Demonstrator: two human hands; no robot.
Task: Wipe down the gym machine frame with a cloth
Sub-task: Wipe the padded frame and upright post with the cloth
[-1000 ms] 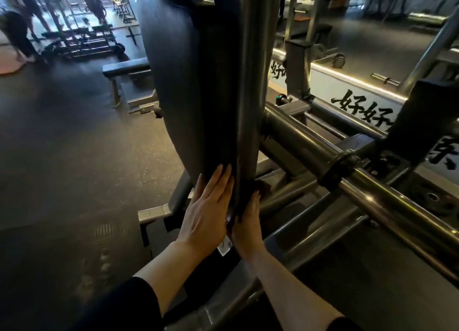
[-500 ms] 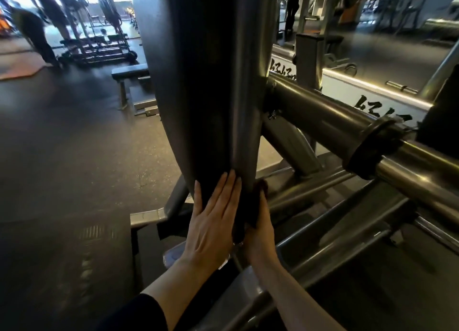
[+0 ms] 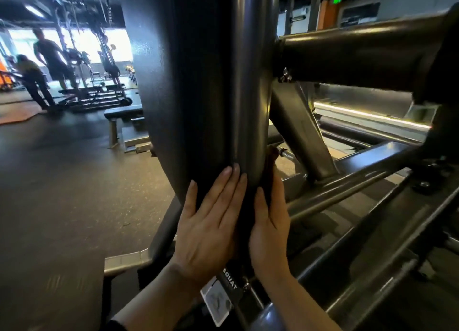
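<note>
Gym floor and background, away from the machine

A dark speckled rubber floor (image 3: pixel 74 181) runs back to a low black padded bench on grey metal legs (image 3: pixel 123 118); two people (one bent forward) (image 3: pixel 43 69) stand beside a cable rack (image 3: pixel 99 64) before bright windows (image 3: pixel 84 45), an orange mat (image 3: pixel 15 117) lies at left, and a green lit sign (image 3: pixel 337 0) glows top right.
</note>
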